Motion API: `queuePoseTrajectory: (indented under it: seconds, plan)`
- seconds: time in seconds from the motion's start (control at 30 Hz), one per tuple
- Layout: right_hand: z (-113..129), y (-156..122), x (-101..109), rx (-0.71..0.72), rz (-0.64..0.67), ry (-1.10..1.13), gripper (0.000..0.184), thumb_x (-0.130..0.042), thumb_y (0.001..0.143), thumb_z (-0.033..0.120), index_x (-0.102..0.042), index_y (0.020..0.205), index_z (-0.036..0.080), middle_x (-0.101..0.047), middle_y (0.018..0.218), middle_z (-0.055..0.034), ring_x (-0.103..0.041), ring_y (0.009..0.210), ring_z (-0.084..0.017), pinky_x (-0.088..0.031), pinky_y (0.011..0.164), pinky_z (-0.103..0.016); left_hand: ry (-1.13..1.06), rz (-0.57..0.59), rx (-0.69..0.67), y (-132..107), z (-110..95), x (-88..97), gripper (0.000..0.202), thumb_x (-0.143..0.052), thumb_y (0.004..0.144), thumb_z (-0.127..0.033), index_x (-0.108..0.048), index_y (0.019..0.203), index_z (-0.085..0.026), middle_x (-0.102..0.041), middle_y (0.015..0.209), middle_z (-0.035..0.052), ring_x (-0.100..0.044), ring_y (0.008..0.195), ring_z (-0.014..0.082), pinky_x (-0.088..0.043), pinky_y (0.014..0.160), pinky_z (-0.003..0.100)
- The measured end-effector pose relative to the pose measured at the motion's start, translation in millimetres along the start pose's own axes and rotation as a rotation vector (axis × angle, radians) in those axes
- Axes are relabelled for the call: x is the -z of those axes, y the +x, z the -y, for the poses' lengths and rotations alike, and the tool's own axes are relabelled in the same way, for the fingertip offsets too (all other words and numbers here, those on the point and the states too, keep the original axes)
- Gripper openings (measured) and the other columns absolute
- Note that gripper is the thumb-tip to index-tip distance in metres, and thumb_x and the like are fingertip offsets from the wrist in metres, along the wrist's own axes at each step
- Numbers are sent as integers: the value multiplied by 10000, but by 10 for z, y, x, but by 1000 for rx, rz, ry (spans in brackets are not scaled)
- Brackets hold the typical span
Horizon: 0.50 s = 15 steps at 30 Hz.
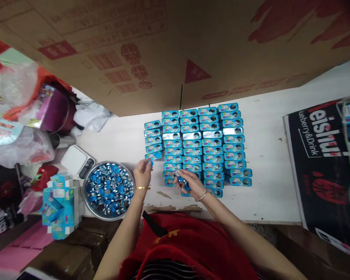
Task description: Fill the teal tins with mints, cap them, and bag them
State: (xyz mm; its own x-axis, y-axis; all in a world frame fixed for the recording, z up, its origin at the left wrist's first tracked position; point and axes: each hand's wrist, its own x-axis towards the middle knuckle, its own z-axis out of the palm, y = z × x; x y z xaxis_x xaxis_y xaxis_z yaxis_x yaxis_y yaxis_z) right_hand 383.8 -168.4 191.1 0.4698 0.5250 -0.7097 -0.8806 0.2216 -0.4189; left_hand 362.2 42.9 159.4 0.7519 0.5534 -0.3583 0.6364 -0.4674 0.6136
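Between the fingertips of my left hand (142, 175) is a small blue cap (150, 163), held just below the leftmost column of boxes. My right hand (191, 183) is closed around several small silver-and-blue caps (177, 173) and covers part of the boxes under it. Rows of small blue printed boxes (191, 151) stand side by side on the white table, each with a round opening near one end. A blue disc shows on the nearest box (154, 155) of the left column. Beside my left forearm sits a round metal bowl (86, 204) filled with more such caps.
A large cardboard carton (163, 46) walls off the back of the table. To the left are a white kitchen scale (76, 160), flattened blue cartons (61, 206) and plastic bags (91, 116). A black printed box (315, 155) stands at the right.
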Motion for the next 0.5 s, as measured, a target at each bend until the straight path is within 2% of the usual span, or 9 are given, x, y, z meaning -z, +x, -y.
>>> queuePoseTrajectory:
  seconds: [0.17,0.23,0.37,0.5]
  plan:
    - [104,57,-83,31,3,-15,427,-706,694,580,-599,822,187,-571,687,-5,-515,529,-114,-266,347,-203,186,68,4,585,-529,-106,91,-604,775,-258,-604,821,-179,-644,772,25,-620,723,157,-493,694,259]
    - [122,87,-81,41,2,-22,436,-706,690,594,-584,793,188,-569,671,-2,-520,521,-114,-265,348,-201,305,114,21,771,-667,-107,109,-673,715,-243,-581,707,-186,-632,725,35,-622,754,197,-477,716,290]
    - [137,145,-38,42,-2,-11,453,-694,696,617,-567,771,189,-560,649,3,-515,496,-106,-261,345,-197,519,224,54,950,-790,-70,280,-759,637,-313,-520,559,-190,-618,684,76,-633,810,280,-465,729,345]
    - [180,206,-53,-14,17,71,447,-695,710,607,-567,824,194,-556,637,11,-516,488,-105,-248,346,-192,658,261,52,1013,-813,-63,355,-772,638,-391,-503,533,-184,-633,745,124,-632,870,342,-467,751,390]
